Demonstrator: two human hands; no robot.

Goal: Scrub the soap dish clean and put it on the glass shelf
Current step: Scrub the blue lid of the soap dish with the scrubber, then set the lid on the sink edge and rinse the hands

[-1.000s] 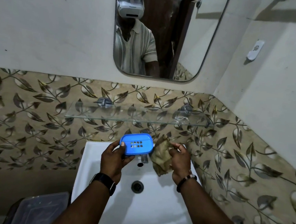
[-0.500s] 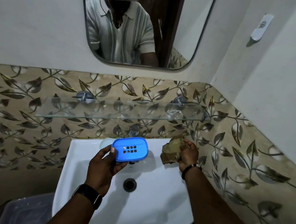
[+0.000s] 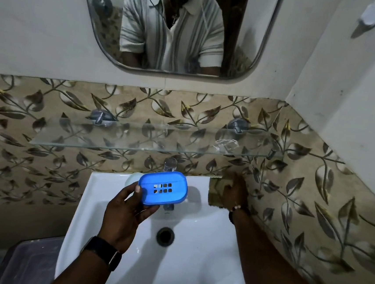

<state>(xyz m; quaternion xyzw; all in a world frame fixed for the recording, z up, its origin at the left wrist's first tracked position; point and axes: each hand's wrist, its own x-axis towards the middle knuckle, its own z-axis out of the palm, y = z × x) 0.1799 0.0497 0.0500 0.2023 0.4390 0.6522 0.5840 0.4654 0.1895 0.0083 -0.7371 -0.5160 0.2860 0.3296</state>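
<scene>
Here, the left hand (image 3: 127,214) holds the blue soap dish (image 3: 163,188) over the back of the white basin (image 3: 192,268), slotted face up; thumb on the near left edge, fingers curled beneath, a firm grasp. The dish sits just in front of the tap (image 3: 170,164) and well below the glass shelf (image 3: 154,138).

The right hand (image 3: 234,192) lies on a brownish scrub cloth (image 3: 214,193) at the basin's rear right corner, against the leaf-patterned tiles (image 3: 315,188). Fingers look spread flat over the cloth rather than bunched around it; whether they are pinching it or letting go, I cannot tell.

Judgement: scrubbing seems to be finished, since the cloth is parked on the rim and apart from the dish. The step in hand is the change-over from cleaning to placing.

Next move calls for lifting the dish up and forward past the tap, clearing the shelf's front edge, then setting it down level on bare glass. The middle of the shelf appears free; something clear and small sits toward its right end, too faint to identify. The dish may be wet, so a slow, flat set-down suits glass.
</scene>
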